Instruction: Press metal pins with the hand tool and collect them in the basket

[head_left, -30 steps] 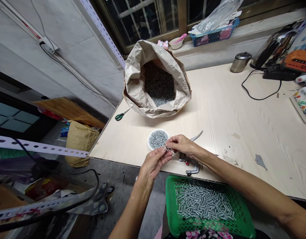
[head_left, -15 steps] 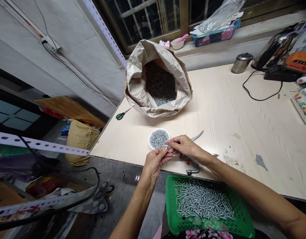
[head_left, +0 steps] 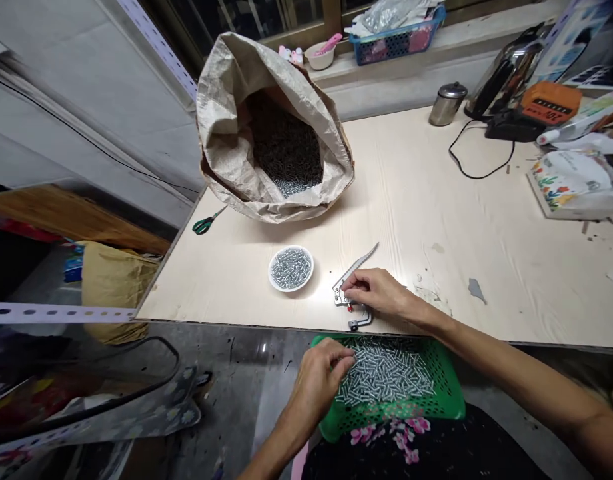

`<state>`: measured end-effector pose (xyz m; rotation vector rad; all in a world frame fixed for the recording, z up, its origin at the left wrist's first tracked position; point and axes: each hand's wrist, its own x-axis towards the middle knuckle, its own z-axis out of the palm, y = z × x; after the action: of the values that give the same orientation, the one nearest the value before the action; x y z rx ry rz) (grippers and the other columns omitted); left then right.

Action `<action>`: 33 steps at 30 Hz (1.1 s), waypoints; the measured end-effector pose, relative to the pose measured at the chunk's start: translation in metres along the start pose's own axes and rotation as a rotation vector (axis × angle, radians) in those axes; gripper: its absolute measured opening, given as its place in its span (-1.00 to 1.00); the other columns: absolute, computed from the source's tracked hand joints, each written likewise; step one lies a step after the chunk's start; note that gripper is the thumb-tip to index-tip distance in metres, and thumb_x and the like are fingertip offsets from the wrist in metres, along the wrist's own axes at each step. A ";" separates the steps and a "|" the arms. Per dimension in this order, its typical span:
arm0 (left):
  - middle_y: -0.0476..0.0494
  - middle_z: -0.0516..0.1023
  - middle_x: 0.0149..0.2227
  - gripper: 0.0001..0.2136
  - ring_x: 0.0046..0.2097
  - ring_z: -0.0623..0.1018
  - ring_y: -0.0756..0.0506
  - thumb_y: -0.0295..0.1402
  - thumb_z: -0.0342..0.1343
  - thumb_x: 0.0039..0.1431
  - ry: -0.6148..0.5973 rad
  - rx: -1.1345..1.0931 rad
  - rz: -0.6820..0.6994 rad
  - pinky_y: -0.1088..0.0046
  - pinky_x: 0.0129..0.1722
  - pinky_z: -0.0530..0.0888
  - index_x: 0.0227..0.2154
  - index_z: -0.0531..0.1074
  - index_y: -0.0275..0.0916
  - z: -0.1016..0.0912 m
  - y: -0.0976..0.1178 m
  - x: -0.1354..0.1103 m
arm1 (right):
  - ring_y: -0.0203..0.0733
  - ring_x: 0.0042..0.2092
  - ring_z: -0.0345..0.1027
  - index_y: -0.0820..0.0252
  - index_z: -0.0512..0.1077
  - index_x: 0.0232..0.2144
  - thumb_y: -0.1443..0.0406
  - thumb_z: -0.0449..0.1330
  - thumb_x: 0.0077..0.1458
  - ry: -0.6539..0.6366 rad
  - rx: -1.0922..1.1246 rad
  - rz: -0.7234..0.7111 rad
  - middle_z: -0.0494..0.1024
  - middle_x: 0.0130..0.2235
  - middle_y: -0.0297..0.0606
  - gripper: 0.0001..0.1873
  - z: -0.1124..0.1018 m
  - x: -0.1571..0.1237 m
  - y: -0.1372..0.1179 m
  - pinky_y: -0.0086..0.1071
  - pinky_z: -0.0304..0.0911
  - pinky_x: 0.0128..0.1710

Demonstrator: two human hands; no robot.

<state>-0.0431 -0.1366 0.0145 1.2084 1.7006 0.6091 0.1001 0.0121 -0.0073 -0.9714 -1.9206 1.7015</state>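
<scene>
My left hand (head_left: pixel 322 379) reaches into the green basket (head_left: pixel 439 404) on my lap, its fingers pinched among the silver screws (head_left: pixel 386 375) at the basket's left side. My right hand (head_left: pixel 374 292) rests on the table edge, fingers closed at the head of a small metal lever tool (head_left: pixel 351 288) clamped to the edge; a tiny part seems to be between the fingertips. A small white dish (head_left: pixel 291 269) heaped with little metal pieces stands just left of the tool.
A large open paper sack (head_left: pixel 266 127) of dark screws sits at the back of the wooden table (head_left: pixel 486 267). Green-handled scissors (head_left: pixel 206 222) lie near the left edge. A kettle (head_left: pixel 506 67), steel tin (head_left: pixel 446 103), black cable (head_left: pixel 479 157) and printed box (head_left: pixel 571 180) stand right.
My hands, joined near the dish before, have parted: the left dropped into the green basket, the right shifted to the lever tool. The view tilted down and to the right.
</scene>
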 end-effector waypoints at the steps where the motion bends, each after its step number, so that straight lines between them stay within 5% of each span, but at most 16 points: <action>1: -0.16 0.59 -0.35 -0.83 -0.28 0.55 -0.11 -0.33 0.10 0.08 0.044 0.064 0.046 0.41 -0.26 0.44 -0.43 0.59 -0.23 0.001 -0.003 0.000 | -0.36 -0.44 0.32 0.24 0.46 -0.40 0.35 0.14 0.03 0.001 0.002 0.009 0.51 -0.44 -0.30 -0.90 0.000 -0.005 0.004 -0.47 0.17 -0.48; 5: -0.12 0.53 -0.42 -0.72 -0.45 0.49 -0.04 -0.20 0.04 0.13 0.204 0.016 -0.008 0.46 -0.42 0.40 -0.35 0.59 -0.25 -0.003 -0.007 0.018 | -0.37 -0.47 0.27 0.24 0.44 -0.41 0.39 0.16 -0.01 0.058 0.004 0.034 0.49 -0.48 -0.33 -0.93 0.005 -0.013 0.015 -0.47 0.14 -0.51; 9: -0.07 0.49 -0.49 -0.66 -0.56 0.40 0.01 -0.12 0.11 0.05 0.211 -0.166 -0.082 0.52 -0.57 0.32 -0.32 0.58 -0.32 -0.003 -0.002 0.044 | -0.38 -0.49 0.24 0.23 0.45 -0.45 0.36 0.19 0.00 0.078 -0.014 0.013 0.48 -0.49 -0.35 -0.96 0.010 -0.011 0.015 -0.46 0.12 -0.51; 17: -0.06 0.52 -0.50 -0.80 -0.44 0.47 -0.02 -0.23 0.15 0.03 0.313 -0.069 0.036 0.52 -0.41 0.37 -0.42 0.55 -0.26 0.008 0.009 0.054 | -0.30 -0.30 0.35 0.19 0.45 -0.33 0.29 0.06 0.21 0.121 -0.251 -0.182 0.49 -0.32 -0.27 -0.82 0.009 -0.020 0.009 -0.40 0.24 -0.30; 21: 0.02 0.44 -0.58 -0.79 -0.54 0.42 0.02 -0.21 0.16 0.01 0.225 -0.176 -0.048 0.54 -0.50 0.35 -0.43 0.47 -0.27 0.004 0.007 0.053 | -0.18 -0.20 0.32 0.19 0.45 -0.16 0.31 -0.10 0.29 0.234 -0.681 -0.269 0.46 -0.21 -0.13 -0.68 -0.025 -0.023 0.013 -0.30 0.25 -0.26; 25: 0.01 0.47 -0.54 -0.74 -0.55 0.43 0.02 -0.15 0.17 -0.01 0.146 -0.341 -0.110 0.53 -0.53 0.38 -0.40 0.36 -0.26 0.000 0.003 0.053 | -0.19 -0.24 0.29 0.16 0.45 -0.22 0.29 -0.01 0.26 0.010 -0.937 -0.308 0.45 -0.25 -0.18 -0.77 -0.050 -0.029 0.023 -0.34 0.19 -0.35; 33: 0.12 0.27 -0.70 -0.57 -0.65 0.22 0.10 -0.03 0.26 -0.17 0.108 -0.383 -0.238 0.61 -0.69 0.12 -0.44 0.48 -0.36 -0.001 0.007 0.059 | -0.25 -0.33 0.20 0.21 0.35 -0.36 0.40 -0.05 0.26 0.038 -1.145 -0.385 0.41 -0.32 -0.23 -0.79 -0.038 -0.041 0.045 -0.36 -0.03 -0.48</action>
<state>-0.0456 -0.0794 -0.0031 0.7032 1.6889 0.8190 0.1653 0.0104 -0.0374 -0.8250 -2.8149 0.2626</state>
